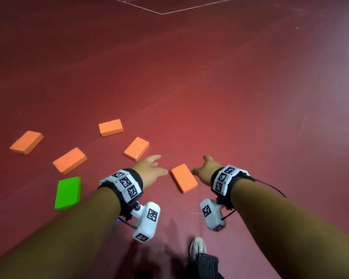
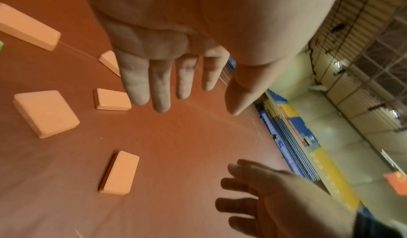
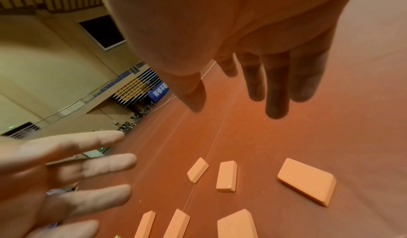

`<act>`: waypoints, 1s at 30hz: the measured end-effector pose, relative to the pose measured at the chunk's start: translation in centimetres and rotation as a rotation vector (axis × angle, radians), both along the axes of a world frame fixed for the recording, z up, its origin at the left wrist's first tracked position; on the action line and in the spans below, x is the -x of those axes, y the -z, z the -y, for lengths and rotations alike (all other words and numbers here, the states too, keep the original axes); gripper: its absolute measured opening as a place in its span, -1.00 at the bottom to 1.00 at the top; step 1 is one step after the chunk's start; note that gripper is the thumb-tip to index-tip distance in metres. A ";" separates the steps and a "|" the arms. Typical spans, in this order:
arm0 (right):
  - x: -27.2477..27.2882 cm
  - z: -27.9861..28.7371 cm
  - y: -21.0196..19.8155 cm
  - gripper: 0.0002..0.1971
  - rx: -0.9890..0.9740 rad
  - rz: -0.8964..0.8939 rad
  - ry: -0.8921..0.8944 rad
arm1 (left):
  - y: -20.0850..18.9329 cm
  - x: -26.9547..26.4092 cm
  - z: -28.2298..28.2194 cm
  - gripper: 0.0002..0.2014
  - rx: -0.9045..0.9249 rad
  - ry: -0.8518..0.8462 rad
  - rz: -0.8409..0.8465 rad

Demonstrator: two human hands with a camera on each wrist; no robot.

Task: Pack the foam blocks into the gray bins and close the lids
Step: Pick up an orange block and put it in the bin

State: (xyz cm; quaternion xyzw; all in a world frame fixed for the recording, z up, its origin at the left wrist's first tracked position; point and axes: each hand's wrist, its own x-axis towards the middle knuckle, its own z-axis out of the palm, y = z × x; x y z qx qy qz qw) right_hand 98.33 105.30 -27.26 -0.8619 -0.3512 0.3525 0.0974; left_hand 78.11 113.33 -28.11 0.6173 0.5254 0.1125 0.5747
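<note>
Several orange foam blocks lie flat on the red floor. The nearest orange block (image 1: 184,178) (image 2: 120,172) (image 3: 307,181) sits between my two hands. My left hand (image 1: 155,167) (image 2: 189,88) hovers just left of it with fingers spread and straight, holding nothing. My right hand (image 1: 204,168) (image 3: 253,88) hovers just right of it, also spread and empty. Another orange block (image 1: 136,148) lies just beyond my left hand. A green foam block (image 1: 68,193) lies to the left of my left forearm. No gray bin is in view.
More orange blocks (image 1: 70,160) (image 1: 26,141) (image 1: 110,127) are scattered to the left and farther out. My shoe (image 1: 197,248) shows at the bottom. White court lines (image 1: 161,14) cross the far floor. Stacked seating (image 2: 293,154) lines the wall.
</note>
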 end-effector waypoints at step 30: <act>-25.4 -32.0 80.3 -0.27 0.440 -0.219 0.071 | 79.0 -29.3 -24.5 -0.32 0.791 -0.146 -0.178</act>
